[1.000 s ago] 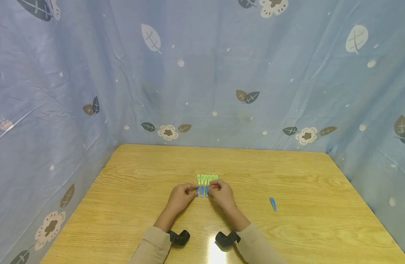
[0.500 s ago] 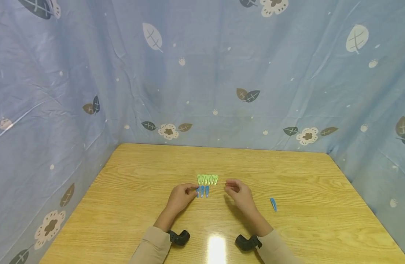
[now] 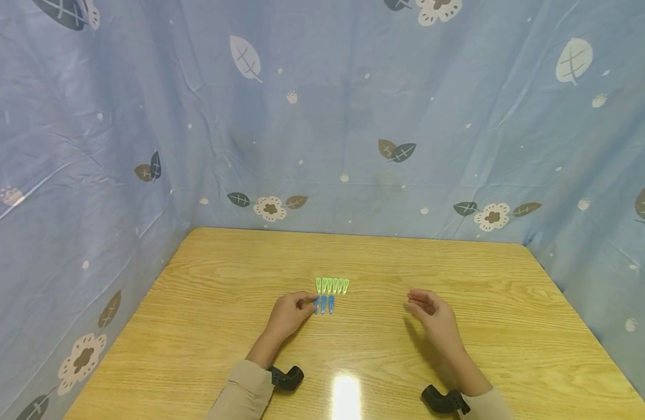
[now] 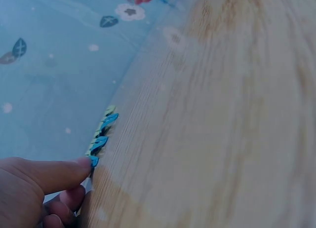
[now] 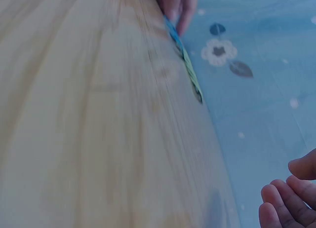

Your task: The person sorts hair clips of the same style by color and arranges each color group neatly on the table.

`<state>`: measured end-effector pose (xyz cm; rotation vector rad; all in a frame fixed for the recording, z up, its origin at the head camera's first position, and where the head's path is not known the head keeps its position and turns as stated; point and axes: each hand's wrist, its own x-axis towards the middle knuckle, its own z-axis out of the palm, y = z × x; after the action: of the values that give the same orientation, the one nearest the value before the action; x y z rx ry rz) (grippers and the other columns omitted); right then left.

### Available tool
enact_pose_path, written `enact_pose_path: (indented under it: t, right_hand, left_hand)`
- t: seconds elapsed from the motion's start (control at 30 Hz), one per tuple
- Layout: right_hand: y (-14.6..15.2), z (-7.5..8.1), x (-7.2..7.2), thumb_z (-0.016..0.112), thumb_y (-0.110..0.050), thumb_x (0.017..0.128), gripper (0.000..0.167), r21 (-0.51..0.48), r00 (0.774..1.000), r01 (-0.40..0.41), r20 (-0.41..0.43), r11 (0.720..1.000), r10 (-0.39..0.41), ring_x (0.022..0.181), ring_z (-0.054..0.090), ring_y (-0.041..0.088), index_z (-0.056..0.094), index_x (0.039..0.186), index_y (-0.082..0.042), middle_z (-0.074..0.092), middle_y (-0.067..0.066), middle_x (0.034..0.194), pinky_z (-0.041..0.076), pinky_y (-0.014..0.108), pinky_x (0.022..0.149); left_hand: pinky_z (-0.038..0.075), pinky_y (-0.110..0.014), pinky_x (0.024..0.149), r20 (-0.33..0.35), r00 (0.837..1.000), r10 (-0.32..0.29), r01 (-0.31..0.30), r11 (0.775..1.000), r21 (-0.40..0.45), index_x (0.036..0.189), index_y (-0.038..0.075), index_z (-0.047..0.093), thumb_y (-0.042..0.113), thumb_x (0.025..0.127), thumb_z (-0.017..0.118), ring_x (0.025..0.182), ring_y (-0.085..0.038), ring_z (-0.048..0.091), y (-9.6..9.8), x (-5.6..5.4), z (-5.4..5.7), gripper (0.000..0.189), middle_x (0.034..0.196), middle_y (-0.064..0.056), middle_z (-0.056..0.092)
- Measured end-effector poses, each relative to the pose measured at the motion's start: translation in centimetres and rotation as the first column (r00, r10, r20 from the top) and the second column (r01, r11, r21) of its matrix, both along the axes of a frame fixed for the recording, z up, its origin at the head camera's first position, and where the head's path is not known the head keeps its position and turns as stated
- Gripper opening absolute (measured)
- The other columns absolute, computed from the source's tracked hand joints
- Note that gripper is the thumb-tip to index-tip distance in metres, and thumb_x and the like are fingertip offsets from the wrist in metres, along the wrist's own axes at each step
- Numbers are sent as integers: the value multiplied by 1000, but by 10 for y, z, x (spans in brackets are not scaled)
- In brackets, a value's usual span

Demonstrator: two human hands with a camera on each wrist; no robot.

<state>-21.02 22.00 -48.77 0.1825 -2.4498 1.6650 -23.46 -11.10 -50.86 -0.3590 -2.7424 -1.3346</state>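
Several green snap hair clips (image 3: pixel 335 284) lie side by side in a row on the wooden table. Below them stands a shorter row of three blue snap hair clips (image 3: pixel 331 303). My left hand (image 3: pixel 287 315) has its thumb and fingers on the leftmost blue hair clip (image 4: pixel 94 161), pinching it by its ends against the table. Out to the right, my right hand (image 3: pixel 436 319) is above the table with loosely bent fingers and holds nothing; its fingertips (image 5: pixel 269 214) are apart from the thumb. The separate blue hair clip on the right is hidden by this hand.
The wooden table (image 3: pixel 238 262) meets a pale blue patterned curtain (image 3: pixel 322 116) at the back and sides. A black wrist mount (image 3: pixel 286 379) sits on the left wrist and another mount (image 3: pixel 440 400) on the right. Light glares off the table near its front.
My right hand has let go of the blue clip row and moved far right, over where the lone blue clip lay. My left hand has stayed at the leftmost clip.
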Motion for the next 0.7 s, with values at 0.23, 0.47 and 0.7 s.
enact_pose_path:
  t: [0.23,0.47,0.7]
  right_hand:
    - [39,-4,14,61,-10,95,32,79,993,111,-58,991,-107,95,58,-4,57,121,8,61,25,116,42,6,79]
    - [58,-12,23,62,-12,94,34,112,986,163,13,980,-165,91,58,-6,57,122,7,62,23,115,43,5,77]
    - [62,-14,25,60,-15,96,37,201,993,97,51,975,-110,90,51,-12,54,123,9,62,24,116,39,3,78]
  left_hand:
    - [34,-21,52,7,1000,2,-2,1000,-1,109,8,72,14,88,70,55,-8,38,1,0,0,23,65,5,48]
    - [34,-21,51,8,1000,-8,8,1000,7,109,7,72,14,88,70,54,-8,38,0,0,1,23,65,4,48]
    - [34,-21,51,14,1000,-3,3,1000,3,110,8,72,15,88,70,54,-8,37,0,0,1,23,65,5,48]
